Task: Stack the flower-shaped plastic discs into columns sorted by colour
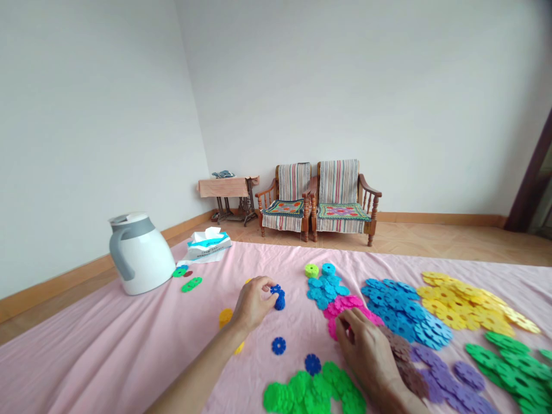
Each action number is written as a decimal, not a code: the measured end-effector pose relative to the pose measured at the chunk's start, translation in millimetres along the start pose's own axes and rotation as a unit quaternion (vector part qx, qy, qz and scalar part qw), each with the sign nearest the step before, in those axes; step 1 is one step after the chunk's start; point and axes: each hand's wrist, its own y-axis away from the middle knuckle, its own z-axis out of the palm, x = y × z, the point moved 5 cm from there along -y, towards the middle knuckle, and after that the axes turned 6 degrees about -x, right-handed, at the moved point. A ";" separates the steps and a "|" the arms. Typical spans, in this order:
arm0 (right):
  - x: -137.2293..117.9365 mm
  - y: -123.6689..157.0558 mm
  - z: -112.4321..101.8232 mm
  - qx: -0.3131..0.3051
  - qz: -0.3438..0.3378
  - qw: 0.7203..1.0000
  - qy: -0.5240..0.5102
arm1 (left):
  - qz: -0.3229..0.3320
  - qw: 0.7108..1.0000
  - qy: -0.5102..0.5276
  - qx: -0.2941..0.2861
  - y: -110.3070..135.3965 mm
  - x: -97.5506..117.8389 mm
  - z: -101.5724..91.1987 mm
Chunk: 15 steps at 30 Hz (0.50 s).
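My left hand [252, 305] is closed in a pinch on a dark blue snowflake disc [275, 289], just above and touching a small stack of dark blue discs [280, 302]. Yellow discs [225, 317] lie partly hidden behind that hand and forearm. My right hand [364, 348] rests at the near side of the pink disc pile [345, 305], its fingers curled together; whether a disc is between them is hidden. Two single dark blue discs lie apart: one dark blue disc [279, 345] in the middle, another dark blue disc [313, 364] touching the light green pile [302, 394].
Piles of light blue [323, 290], blue [397, 307], yellow [461, 302], purple [448, 376], brown [407, 368] and green discs [504, 362] spread over the pink cloth [107, 351]. A white jug [149, 259] and a tissue box [210, 246] stand at the left. Two wooden chairs [340, 213] stand beyond.
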 end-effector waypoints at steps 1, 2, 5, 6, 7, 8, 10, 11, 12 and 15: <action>0.0 0.0 0.1 -0.001 0.001 1.000 0.000 | 0.004 1.000 -0.002 -0.002 0.4 0.0 1.4; 0.1 -0.1 0.3 -0.002 0.001 1.000 -0.001 | 0.009 1.000 -0.005 -0.004 0.7 0.5 2.5; 0.5 -0.1 0.7 -0.005 0.000 1.000 -0.005 | 0.014 1.000 -0.014 -0.008 1.2 2.4 4.9; 0.7 0.0 0.7 -0.005 0.000 1.000 -0.006 | 0.014 1.000 -0.016 -0.010 1.4 2.9 5.5; 0.9 0.0 0.8 -0.006 0.000 1.000 -0.006 | 0.014 1.000 -0.018 -0.012 1.6 3.3 6.1; 0.9 0.1 0.8 -0.008 0.000 1.000 -0.007 | 0.014 1.000 -0.020 -0.012 1.9 3.5 6.6; 0.9 0.3 0.9 -0.011 0.000 1.000 -0.010 | 0.017 0.999 -0.023 -0.014 2.4 3.1 7.3; 0.9 0.4 1.1 -0.011 0.000 1.000 -0.011 | 0.019 0.999 -0.024 -0.016 2.5 2.7 7.7; 1.1 0.4 1.2 -0.011 0.002 1.000 -0.012 | 0.020 0.999 -0.023 -0.018 2.5 2.1 7.7; 2.1 0.1 1.7 -0.010 0.007 1.000 -0.013 | 0.019 1.000 -0.014 -0.006 2.0 2.3 4.7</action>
